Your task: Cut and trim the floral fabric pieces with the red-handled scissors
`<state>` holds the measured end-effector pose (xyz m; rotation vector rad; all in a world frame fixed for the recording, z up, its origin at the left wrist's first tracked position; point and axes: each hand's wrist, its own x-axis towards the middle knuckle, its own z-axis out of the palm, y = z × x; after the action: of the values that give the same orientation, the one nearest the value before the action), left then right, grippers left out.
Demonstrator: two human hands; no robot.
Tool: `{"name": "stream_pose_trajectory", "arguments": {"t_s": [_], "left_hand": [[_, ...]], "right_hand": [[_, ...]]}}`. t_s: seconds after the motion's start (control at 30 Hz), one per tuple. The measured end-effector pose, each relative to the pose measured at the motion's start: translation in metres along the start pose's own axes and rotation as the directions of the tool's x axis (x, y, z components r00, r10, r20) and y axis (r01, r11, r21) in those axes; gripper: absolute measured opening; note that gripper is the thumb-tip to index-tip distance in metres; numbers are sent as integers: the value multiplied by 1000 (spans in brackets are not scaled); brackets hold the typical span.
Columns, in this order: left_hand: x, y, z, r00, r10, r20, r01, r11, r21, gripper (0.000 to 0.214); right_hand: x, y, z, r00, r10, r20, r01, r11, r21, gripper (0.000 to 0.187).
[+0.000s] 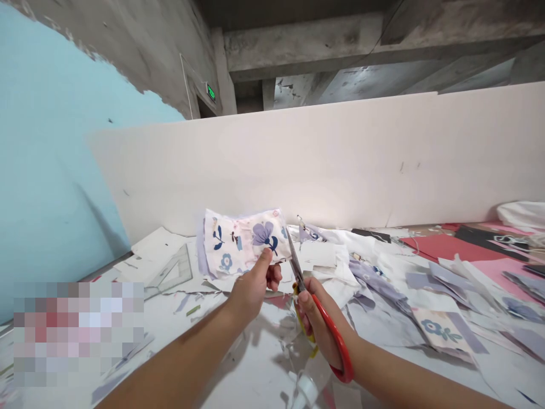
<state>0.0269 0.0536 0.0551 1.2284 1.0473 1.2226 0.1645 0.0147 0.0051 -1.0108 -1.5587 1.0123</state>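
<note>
Concrete beams (298,51) span the room above a white partition (315,159); below lies a white tabletop (238,363) littered with scraps (374,282). Over it, the left hand (253,284) pinches floral fabric (238,241) beside red-handled scissors (298,275) gripped by the right hand (321,321). A green sign (210,92) is unreadably small.

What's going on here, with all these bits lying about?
A person's left hand pinches a layered, flowered cloth with the thumb on top. The right hand holds red-handled scissors, the blades at the cloth's right edge; I can't tell whether they are cutting through it. Loose scraps and a red sheet lie to the right.
</note>
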Motion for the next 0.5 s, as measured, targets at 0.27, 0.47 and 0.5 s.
{"name": "stream_pose_trajectory", "arguments": {"t_s": [0.27,0.47,0.5], "left_hand": [[-1,-2,-1,999,-6,52,4,999,39,57],[-1,-4,-1,999,-3,41,-1,996,92,59],[-1,-4,0,999,1,40,-5,995,95,59]], "right_hand": [[-1,-3,-1,999,17,41,-16,1000,-11,38],[-1,7,2,1000,6,-4,-5,1000,21,36],[-1,8,3,1000,4,4,-4,1000,24,35]]}}
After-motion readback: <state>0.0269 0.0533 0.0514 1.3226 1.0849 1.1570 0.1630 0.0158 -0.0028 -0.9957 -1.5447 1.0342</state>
